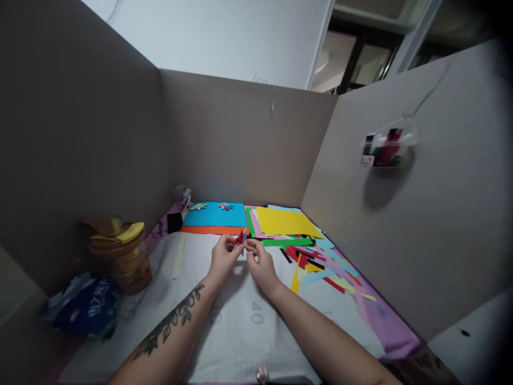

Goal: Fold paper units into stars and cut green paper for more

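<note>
Both hands' grip is a fingertip pinch: the left hand (224, 255) and the right hand (262, 264) meet on a small folded paper piece (241, 238), reddish with pointed tips, just above the white cloth (236, 342) near the middle of the frame. From where I stand it looks partly formed, though its far folds are too small to read.

At lower left slumps a crinkled, glossy blue plastic bag (88, 303), beside a rounded brown tub (124, 262) with something yellow on top. A pale green strip (178, 258) lies flat to the right of them. Beyond it, on a smooth blue sheet (214, 218), rest two spiky paper stars, a yellowish one (197, 206) and a multicoloured one (226, 207); I'd call both finished. Right of centre, a stiff yellow sheet (286, 222) tops a stack of coloured paper. Nearer, loose paper strips (320, 267) sprawl in a straight-edged tangle over the desk (396, 334), plenty of them apparently unfolded. At upper right, a clear plastic container (388, 148) hangs against the matt grey partition (352, 214).
</note>
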Available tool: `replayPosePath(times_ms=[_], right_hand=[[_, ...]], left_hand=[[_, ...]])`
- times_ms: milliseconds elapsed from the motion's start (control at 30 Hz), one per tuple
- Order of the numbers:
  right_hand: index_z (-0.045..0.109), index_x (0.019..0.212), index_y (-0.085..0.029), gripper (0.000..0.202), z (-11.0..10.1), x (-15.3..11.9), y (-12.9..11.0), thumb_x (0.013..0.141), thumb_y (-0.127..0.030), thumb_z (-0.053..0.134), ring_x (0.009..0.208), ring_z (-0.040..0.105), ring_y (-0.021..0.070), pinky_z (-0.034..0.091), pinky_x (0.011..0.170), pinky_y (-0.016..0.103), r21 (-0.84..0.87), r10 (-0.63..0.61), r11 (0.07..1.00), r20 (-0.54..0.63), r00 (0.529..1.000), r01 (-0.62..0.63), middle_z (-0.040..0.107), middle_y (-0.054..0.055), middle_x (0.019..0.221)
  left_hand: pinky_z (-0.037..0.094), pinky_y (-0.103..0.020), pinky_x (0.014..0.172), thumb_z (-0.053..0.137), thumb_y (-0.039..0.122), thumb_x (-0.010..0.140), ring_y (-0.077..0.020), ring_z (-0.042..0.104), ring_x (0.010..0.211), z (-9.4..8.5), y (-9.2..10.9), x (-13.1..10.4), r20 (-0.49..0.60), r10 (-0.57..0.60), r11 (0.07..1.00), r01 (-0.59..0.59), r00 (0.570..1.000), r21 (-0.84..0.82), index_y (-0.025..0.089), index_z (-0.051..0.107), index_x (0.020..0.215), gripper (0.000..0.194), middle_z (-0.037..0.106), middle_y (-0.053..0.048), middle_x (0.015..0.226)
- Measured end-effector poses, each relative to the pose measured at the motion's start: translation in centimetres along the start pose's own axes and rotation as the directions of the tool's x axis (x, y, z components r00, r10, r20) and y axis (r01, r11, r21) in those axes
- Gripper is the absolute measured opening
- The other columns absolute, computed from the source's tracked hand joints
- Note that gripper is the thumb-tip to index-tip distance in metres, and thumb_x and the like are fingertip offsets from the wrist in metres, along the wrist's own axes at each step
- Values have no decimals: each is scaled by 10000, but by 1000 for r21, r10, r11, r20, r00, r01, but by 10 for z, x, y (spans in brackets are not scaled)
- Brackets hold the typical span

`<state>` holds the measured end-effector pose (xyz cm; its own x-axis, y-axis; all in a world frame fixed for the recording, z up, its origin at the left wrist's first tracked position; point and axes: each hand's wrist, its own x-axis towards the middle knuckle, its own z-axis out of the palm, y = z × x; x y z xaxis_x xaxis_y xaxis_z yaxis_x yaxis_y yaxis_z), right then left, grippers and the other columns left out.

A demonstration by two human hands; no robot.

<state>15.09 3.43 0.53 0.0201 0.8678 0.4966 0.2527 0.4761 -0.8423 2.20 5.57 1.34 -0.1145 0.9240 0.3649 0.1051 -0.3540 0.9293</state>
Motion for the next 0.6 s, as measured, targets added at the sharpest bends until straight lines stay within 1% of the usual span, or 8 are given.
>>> replayPosePath(times_ms=[33, 100, 200, 300, 400, 433, 500, 600], right_hand=[[514, 1082, -211, 286, -1, 1, 1, 798, -197, 486, 1035, 603, 206, 477, 840, 334, 63, 37, 997, -2, 999, -37, 638, 91, 1081], [479, 1087, -218, 286, -3, 5, 4, 803, -241, 506, 1081, 579, 211, 470, 858, 346, 210, 105, 972, 5, 994, -104, 630, 96, 1103], [441, 1084, -226, 353, -6, 10, 8, 775, -327, 578, 1078, 569, 208, 461, 875, 353, 385, 159, 910, 15, 987, -153, 611, 95, 1115], [415, 1105, -233, 482, -6, 14, 12, 708, -354, 662, 976, 600, 195, 465, 859, 356, 475, 189, 865, -6, 982, -163, 606, 73, 1080], [410, 1073, -241, 501, -5, 17, 13, 668, -321, 694, 892, 613, 180, 479, 804, 338, 551, 262, 813, -60, 963, -187, 615, 43, 1007], [413, 1052, -241, 496, -5, 18, 13, 654, -307, 701, 861, 617, 174, 483, 778, 327, 576, 294, 793, -77, 953, -198, 617, 32, 969], [418, 1018, -238, 497, -5, 19, 12, 623, -281, 715, 780, 621, 162, 485, 717, 305, 621, 352, 751, -86, 932, -227, 619, 11, 889], [419, 1000, -228, 522, -6, 21, 13, 584, -251, 733, 674, 612, 148, 475, 650, 285, 660, 401, 705, -70, 914, -259, 622, -11, 788]], left_hand=[[457, -240, 631, 672, 296, 657, -151, 623, 710, 0, 2, -2, 31, 3, 1000, -3, 1000, -6, 190, 477, 815, 273, 628, -16, 779], [471, -281, 733, 675, 292, 666, -185, 635, 862, 0, 5, -6, 113, 35, 999, -36, 993, 7, 203, 460, 882, 317, 653, -54, 904], [439, -358, 873, 614, 225, 713, -221, 576, 1058, 0, 7, -11, 212, 143, 974, -176, 967, 144, 204, 446, 1021, 352, 613, -119, 1110], [382, -430, 958, 541, 103, 691, -262, 505, 1153, 0, 6, -14, 304, 268, 861, -369, 914, 349, 170, 439, 1134, 460, 567, -150, 1181], [293, -476, 1033, 484, 20, 654, -284, 374, 1277, 1, 6, -14, 410, 351, 728, -521, 842, 446, 154, 447, 1190, 554, 555, -139, 1209], [273, -485, 1044, 463, 2, 656, -282, 347, 1298, 2, 7, -14, 437, 355, 702, -544, 826, 460, 152, 454, 1194, 558, 557, -137, 1212], [248, -492, 1055, 426, -21, 673, -270, 337, 1308, 3, 9, -13, 474, 341, 676, -563, 812, 477, 154, 469, 1188, 545, 567, -136, 1209], [251, -485, 1053, 403, -33, 686, -255, 349, 1304, 5, 14, -13, 497, 317, 688, -556, 808, 465, 164, 507, 1134, 500, 594, -129, 1176]])
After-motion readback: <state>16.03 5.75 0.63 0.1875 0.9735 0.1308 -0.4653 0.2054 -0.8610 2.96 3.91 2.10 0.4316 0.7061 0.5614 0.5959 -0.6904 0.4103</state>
